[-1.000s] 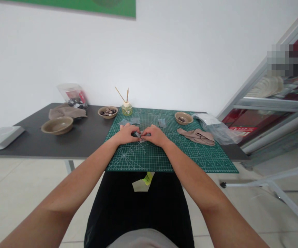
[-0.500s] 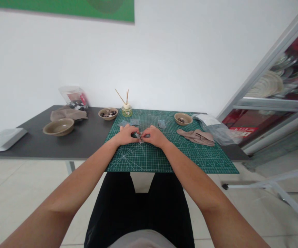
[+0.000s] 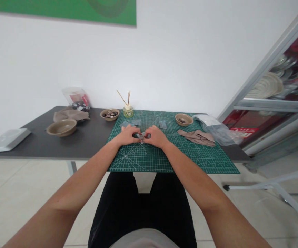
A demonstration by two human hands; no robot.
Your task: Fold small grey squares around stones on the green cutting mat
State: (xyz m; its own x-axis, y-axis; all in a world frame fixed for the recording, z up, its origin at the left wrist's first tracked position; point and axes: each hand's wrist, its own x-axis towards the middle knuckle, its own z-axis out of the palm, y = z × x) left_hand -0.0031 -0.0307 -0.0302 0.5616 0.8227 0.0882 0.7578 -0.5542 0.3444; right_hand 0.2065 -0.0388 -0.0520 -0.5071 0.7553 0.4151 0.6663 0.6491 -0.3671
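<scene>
My left hand (image 3: 128, 135) and my right hand (image 3: 155, 136) meet over the green cutting mat (image 3: 149, 162). Between their fingertips they pinch a small clear plastic bag (image 3: 142, 137), crumpled and partly hidden by the fingers; what is inside it I cannot make out. Beyond the left hand lie small flat plastic bags (image 3: 136, 122) on the mat. Another small bag (image 3: 162, 124) rests just past the right hand.
At the back stand a bowl of stones (image 3: 109, 114), a reed diffuser (image 3: 128, 110) and a bowl with a few stones (image 3: 184, 119). A brown cloth (image 3: 197, 137) and a large plastic bag (image 3: 217, 131) lie right. Leftward are another bowl (image 3: 61, 127) and a white box (image 3: 8, 139).
Both hands stay together on the small plastic bag, and their fingertips have shifted slightly around it. The whole view has moved a little.
</scene>
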